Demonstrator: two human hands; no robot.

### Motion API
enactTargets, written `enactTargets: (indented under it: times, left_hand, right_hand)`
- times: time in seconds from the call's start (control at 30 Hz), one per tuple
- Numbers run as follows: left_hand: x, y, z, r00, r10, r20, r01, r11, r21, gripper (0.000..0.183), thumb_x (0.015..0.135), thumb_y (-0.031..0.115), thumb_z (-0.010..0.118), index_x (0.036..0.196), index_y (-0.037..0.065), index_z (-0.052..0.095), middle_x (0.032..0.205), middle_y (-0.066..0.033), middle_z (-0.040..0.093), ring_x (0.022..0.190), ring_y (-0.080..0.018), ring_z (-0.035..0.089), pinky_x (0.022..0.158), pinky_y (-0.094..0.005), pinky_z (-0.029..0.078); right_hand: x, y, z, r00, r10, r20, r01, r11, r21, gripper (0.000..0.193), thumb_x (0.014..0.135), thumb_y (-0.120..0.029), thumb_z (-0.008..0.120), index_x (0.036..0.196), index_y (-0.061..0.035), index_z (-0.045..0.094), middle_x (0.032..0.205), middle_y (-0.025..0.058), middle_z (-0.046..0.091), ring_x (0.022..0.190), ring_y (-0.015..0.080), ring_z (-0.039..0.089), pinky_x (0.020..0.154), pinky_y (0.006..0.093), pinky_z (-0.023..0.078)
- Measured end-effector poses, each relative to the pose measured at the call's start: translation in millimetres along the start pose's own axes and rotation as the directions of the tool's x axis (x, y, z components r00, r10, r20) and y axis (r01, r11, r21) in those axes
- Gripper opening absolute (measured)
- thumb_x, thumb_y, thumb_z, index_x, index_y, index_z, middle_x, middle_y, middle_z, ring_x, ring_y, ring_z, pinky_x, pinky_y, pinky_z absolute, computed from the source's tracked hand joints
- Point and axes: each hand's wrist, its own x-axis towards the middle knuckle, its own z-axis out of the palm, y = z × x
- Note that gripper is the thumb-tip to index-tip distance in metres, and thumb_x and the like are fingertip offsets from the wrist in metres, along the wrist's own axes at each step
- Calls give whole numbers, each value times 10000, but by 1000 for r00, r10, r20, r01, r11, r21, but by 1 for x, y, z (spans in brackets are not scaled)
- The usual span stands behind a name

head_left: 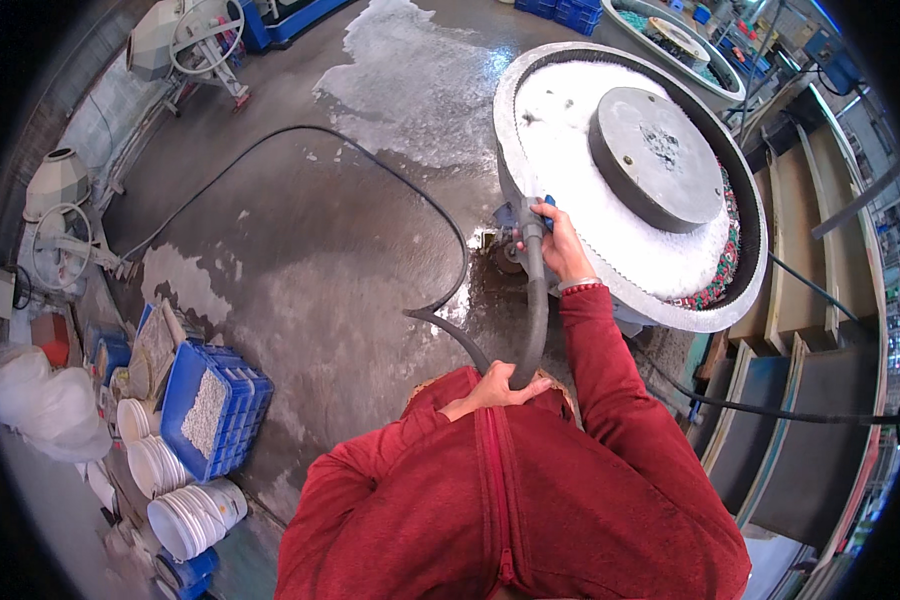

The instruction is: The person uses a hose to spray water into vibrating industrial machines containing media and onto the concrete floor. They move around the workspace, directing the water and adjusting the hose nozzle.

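A thick dark grey hose [536, 310] bends down from a valve [530, 217] on the side of a large round vibratory tumbler bowl [511, 130]. My right hand [566, 248] is closed at that valve, with its fingers at the blue handle. In front of my body, my left hand [500, 389] is wrapped round the hose's lower bend. White foam [560, 125] covers much of the bowl round a grey central drum [655, 160]. Red and green pieces [722, 270] show at the bowl's right edge.
Thin black hose [310, 128] loops across the wet floor [300, 260]. At left stand a blue crate of white pellets [210, 415], stacked white buckets [195, 515] and two barrel tumblers [58, 185]. A second bowl [715, 75] lies beyond; wooden troughs [800, 240] line the right.
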Motion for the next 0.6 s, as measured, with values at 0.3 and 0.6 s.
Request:
enactTargets:
  times: [0.3,0.6]
  left_hand:
    - [5,-1,32,976,-121,183,137,988,-76,297,798,222,614,588,31,527,528,-8,491,510,-92,456,482,-273,362]
    - [13,8,103,917,-342,204,360,931,-61,279,799,179,609,568,50,520,518,29,462,485,-59,416,455,-245,321]
  right_hand:
    - [-7,6,18,994,66,92,-60,997,-58,465,737,-159,558,1152,-96,358,835,107,468,628,245,542,451,363,478]
    - [-55,-32,-60,997,-69,-34,68,997,-24,347,719,-171,573,1013,-70,417,755,73,459,599,191,537,394,304,467]
